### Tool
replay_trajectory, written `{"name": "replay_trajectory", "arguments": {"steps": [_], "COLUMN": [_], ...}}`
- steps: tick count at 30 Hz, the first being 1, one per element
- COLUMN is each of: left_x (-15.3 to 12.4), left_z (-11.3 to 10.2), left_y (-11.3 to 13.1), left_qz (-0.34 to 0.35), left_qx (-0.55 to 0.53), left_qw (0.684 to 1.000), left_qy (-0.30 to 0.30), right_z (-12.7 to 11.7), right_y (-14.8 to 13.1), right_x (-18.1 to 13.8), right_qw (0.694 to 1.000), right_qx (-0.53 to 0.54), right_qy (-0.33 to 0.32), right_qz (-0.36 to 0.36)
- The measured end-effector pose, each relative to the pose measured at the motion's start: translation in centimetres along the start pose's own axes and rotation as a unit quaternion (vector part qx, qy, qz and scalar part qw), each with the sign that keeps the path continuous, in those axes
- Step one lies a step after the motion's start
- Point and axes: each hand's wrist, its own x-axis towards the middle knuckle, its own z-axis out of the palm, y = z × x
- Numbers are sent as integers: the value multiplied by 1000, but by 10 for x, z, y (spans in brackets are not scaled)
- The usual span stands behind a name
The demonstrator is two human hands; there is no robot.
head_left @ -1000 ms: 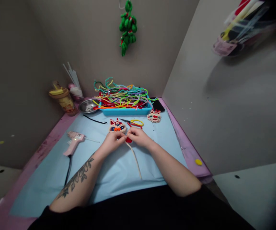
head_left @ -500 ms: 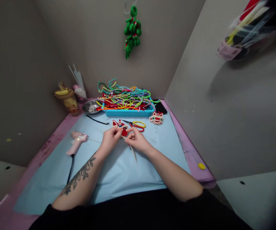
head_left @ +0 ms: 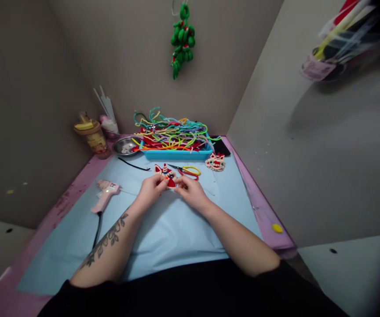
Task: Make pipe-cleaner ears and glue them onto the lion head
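Note:
Between my fingers is a small red piece (head_left: 171, 183) with a pale strip of pipe cleaner (head_left: 171, 188) along its lower edge. My left hand (head_left: 151, 188) pinches the red piece from the left. On the other side my right hand (head_left: 190, 190) has its fingertips closed at the strip's right end. Directly behind lies a red, cream and blue pipe-cleaner animal head (head_left: 164, 170) with an ear and a striped horn; whether the red piece joins it, I cannot tell. Scissors (head_left: 190, 171) with yellow and red handles lie just beyond my right hand.
A blue tray (head_left: 177, 155) heaped with colourful pipe cleaners stands at the back, beside a metal bowl (head_left: 124, 152). A finished-looking lion head (head_left: 215, 162) lies right. The pink glue gun (head_left: 106, 196) and its cord rest left, near a black pipe cleaner (head_left: 133, 164). A cup (head_left: 94, 138) stands back left.
My right hand has shifted slightly and its fingers have drawn closer together. The pale pipe cleaner's loose end, which hung toward me below that hand, no longer shows.

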Motion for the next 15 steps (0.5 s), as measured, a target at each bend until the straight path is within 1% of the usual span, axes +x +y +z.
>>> {"name": "replay_trajectory", "arguments": {"steps": [6,9,12,15], "left_x": [3,3,3,3], "left_z": [-3,-5,-6,-7], "left_y": [-3,-2,-1,-1], "left_qz": [0,5,7,-4], "left_qx": [-37,-47,-59,-63], "left_qw": [998,996,994,991], "left_qy": [-57,-77,-95,-115], "right_z": [-1,-2,-4,-7], "right_y": [7,9,6,3], "right_x": [4,5,5,3], "right_qw": [996,996,997,994], "right_qx": [75,77,52,12], "right_qy": [-19,-37,-47,-67], "right_qz": [35,31,-9,-87]}}
